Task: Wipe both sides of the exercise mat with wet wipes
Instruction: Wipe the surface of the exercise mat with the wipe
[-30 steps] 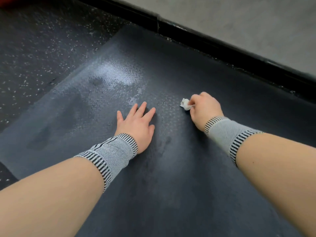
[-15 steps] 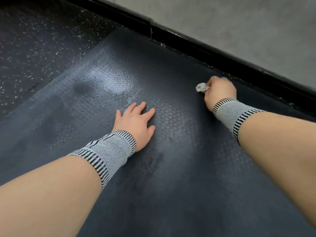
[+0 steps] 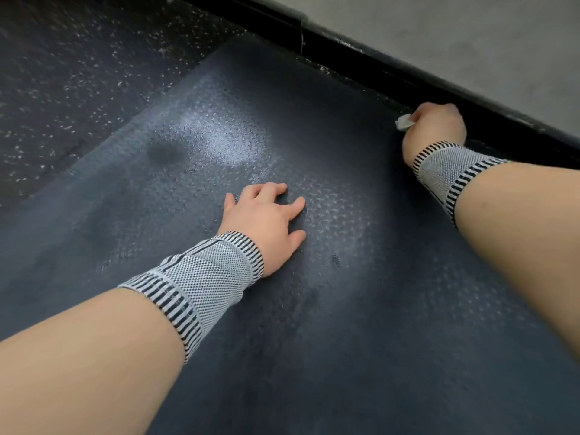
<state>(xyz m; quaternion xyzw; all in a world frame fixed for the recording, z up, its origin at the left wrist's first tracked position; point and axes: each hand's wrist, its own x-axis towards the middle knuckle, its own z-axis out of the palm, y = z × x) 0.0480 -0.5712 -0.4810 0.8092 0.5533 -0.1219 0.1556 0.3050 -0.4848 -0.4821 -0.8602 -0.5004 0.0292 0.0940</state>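
The right hand [image 3: 434,130] has swept its wet wipe [image 3: 404,121], gripped in curled fingers, to the upper right, at the mat [image 3: 361,324] edge by the black baseboard [image 3: 392,73]. The left hand [image 3: 266,221] presses, fingers loosely spread, mid-frame. Wiping this side; next stroke probably back leftward.

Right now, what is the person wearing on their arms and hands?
Both forearms are bare. Each wrist carries a knitted grey wrist support with black-and-white striped bands at both ends: one behind the left hand, one behind the right hand. No gloves or rings show.
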